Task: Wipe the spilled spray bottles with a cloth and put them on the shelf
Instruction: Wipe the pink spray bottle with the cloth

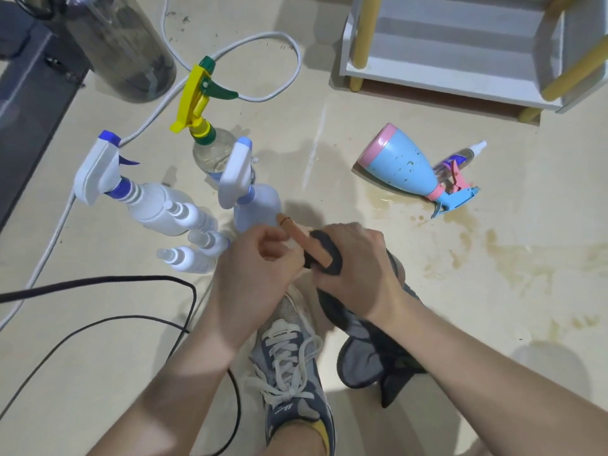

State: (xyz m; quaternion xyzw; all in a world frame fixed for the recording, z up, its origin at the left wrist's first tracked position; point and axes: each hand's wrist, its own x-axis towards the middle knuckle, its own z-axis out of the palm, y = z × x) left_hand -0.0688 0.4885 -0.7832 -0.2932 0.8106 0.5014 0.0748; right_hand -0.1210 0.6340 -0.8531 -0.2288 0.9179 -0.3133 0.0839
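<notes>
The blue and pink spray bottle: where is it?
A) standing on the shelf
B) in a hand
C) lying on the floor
C: the blue and pink spray bottle lies tipped over on the floor by a brownish spill; the left hand pinches a small peach bottle, the right hand grips the cloth.

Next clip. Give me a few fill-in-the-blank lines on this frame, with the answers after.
1. The right hand wraps a dark grey ____ round the slim orange bottle, which the left hand holds.
2. The blue bottle with the pink base lies on its ____.
3. The bottle with the yellow trigger stands ____.
4. The white shelf has posts coloured ____.
Missing words: cloth; side; upright; yellow.
</notes>
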